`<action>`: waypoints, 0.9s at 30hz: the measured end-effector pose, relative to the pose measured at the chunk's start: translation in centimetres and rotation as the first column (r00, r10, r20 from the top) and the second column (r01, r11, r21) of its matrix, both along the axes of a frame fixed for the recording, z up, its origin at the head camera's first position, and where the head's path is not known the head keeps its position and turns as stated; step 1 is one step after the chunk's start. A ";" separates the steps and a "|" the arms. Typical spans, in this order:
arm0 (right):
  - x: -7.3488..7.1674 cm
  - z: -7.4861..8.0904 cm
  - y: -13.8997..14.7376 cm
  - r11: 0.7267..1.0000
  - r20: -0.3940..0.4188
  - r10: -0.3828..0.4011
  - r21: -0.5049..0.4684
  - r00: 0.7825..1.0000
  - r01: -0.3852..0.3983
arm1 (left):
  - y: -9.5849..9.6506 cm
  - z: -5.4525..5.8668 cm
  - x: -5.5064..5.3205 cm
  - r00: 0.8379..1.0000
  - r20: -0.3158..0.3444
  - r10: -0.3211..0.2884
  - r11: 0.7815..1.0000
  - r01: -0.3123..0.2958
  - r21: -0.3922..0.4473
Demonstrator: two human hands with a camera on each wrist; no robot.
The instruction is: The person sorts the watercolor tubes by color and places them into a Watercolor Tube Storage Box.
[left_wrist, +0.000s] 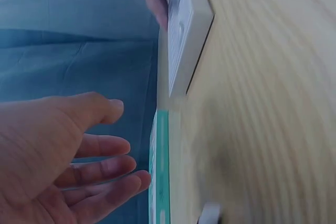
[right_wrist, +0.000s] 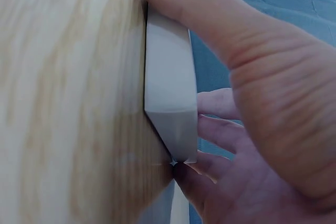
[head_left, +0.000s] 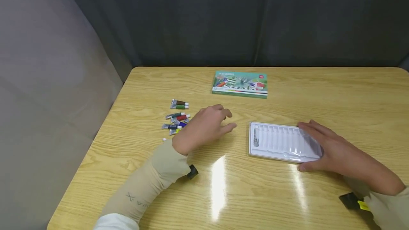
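Observation:
A white plastic tray (head_left: 281,141) with a row of narrow slots lies on the table in front of my right hand (head_left: 332,148). That hand grips the tray's right end, the thumb along the near edge and the fingers at the far one. In the right wrist view the thumb lies over the tray's side wall (right_wrist: 168,61). One small paint tube (head_left: 256,137) sits in the leftmost slot. My left hand (head_left: 207,125) hovers above the table between the tray and some loose paint tubes (head_left: 182,117), its fingers loosely bent and holding nothing.
Several paint tubes in brown, green, red, blue and yellow lie scattered left of the left hand, partly hidden behind it. A green illustrated box (head_left: 239,82) lies farther back on the wooden table (head_left: 351,98). Dark cloth (head_left: 198,20) hangs behind the table's far edge.

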State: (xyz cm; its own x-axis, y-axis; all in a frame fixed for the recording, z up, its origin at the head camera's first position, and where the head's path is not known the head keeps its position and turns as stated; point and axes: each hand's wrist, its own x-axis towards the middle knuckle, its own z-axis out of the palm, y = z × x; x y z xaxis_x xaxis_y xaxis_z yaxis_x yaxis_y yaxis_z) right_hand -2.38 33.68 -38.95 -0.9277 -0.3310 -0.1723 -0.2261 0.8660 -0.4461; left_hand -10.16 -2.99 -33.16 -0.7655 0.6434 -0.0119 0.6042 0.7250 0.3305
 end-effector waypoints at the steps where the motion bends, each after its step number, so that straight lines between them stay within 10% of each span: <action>1: 0.0 0.0 0.0 1.000 0.004 -0.002 0.003 1.000 0.002 | -0.5 0.1 -0.2 1.000 0.005 0.012 1.000 -0.012 0.006; 18: 0.0 0.0 -0.3 1.000 -0.028 -0.004 0.001 1.000 0.004 | -7.5 0.2 -2.2 0.992 -0.017 0.123 0.986 -0.125 -0.108; 27: 0.1 0.2 -0.4 1.000 -0.020 -0.007 0.018 1.000 0.008 | -10.1 -0.2 -1.8 0.979 0.112 0.171 0.968 -0.146 -0.206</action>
